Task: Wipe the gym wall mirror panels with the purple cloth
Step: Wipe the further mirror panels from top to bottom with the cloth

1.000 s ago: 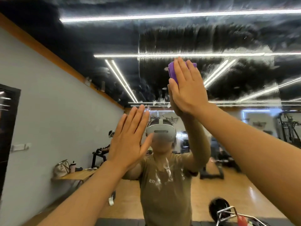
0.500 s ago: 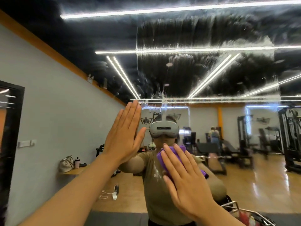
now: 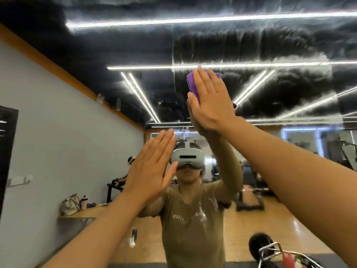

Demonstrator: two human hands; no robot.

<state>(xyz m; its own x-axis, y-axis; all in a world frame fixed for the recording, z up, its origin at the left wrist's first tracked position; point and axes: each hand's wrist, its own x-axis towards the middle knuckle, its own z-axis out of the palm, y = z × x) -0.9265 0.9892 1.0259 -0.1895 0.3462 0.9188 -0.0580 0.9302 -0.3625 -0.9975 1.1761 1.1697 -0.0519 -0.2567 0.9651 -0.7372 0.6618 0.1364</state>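
The wall mirror point(image 3: 280, 45) fills the view, streaked with wet smears across its upper part. My right hand point(image 3: 209, 99) is raised high and presses the folded purple cloth point(image 3: 192, 86) flat against the glass with straight fingers. Only the cloth's left and top edges show past the hand. Lower and to the left, my left hand point(image 3: 150, 171) rests flat on the mirror with its fingers straight and together, holding nothing. My own reflection with a headset stands between the two arms.
A vertical seam point(image 3: 172, 60) between mirror panels runs just left of the cloth. A grey wall point(image 3: 48, 132) meets the mirror on the left. At the bottom right a metal cart frame point(image 3: 274, 250) stands close to the glass. Reflected gym machines point(image 3: 345, 151) show at right.
My right hand has swept the cloth from chest height back up to the top of the mirror. My left hand has stayed flat on the glass.
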